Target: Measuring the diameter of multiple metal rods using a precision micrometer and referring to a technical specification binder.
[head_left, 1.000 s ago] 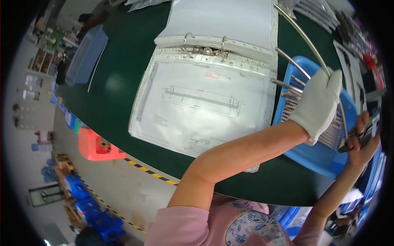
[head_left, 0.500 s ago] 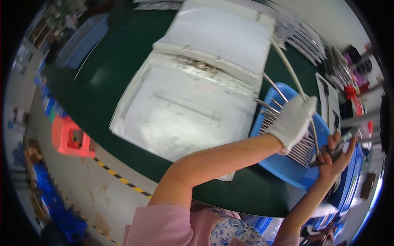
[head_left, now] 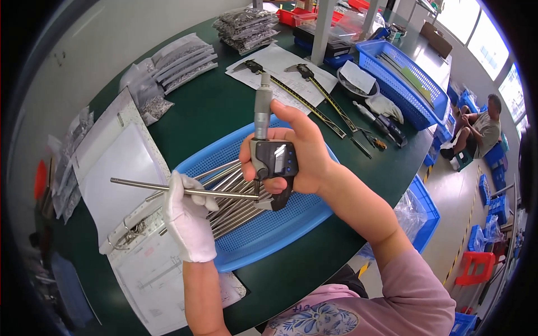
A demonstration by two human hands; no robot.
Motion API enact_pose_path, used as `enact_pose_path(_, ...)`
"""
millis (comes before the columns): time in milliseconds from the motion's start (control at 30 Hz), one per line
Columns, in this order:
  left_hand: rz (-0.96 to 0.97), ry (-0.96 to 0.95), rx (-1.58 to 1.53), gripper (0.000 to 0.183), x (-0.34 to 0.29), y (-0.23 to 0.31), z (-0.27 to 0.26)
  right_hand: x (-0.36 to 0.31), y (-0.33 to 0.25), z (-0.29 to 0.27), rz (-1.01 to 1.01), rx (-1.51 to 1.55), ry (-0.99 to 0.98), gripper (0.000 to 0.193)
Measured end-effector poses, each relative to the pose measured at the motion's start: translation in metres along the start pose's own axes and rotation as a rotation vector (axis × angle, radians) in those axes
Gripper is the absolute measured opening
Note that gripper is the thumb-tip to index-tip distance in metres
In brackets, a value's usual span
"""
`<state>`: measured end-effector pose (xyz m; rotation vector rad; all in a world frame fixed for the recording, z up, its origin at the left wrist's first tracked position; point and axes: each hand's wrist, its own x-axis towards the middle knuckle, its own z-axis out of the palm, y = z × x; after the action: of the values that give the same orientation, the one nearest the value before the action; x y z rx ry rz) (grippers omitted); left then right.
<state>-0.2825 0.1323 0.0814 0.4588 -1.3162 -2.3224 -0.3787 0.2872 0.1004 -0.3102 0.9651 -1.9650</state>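
My left hand (head_left: 188, 215), in a white glove, grips a long thin metal rod (head_left: 143, 185) and holds it level. Its right end sits in the jaw of a digital micrometer (head_left: 270, 159) that my bare right hand (head_left: 300, 157) holds upright, thumb on the body. Both hands hover over a blue plastic tray (head_left: 291, 221) holding several more metal rods (head_left: 235, 207).
An open ring binder with a drawing (head_left: 134, 224) lies left of the tray. Two calipers (head_left: 314, 84) rest on paper at the back, beside a blue basket (head_left: 403, 84) and bags of small parts (head_left: 179, 61). A seated person (head_left: 482, 129) is far right.
The view swung right from the binder to the tray. My left hand lifted one rod off the pile, and my right hand brought the micrometer up onto its end.
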Motion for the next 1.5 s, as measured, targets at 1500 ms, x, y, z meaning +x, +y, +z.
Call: enact_pose_path(1500,0.099,-0.091,0.045,0.026,-0.004,0.0002,-0.0011,0.0019,0.0016,0.008,-0.034,-0.013,0.015,0.072)
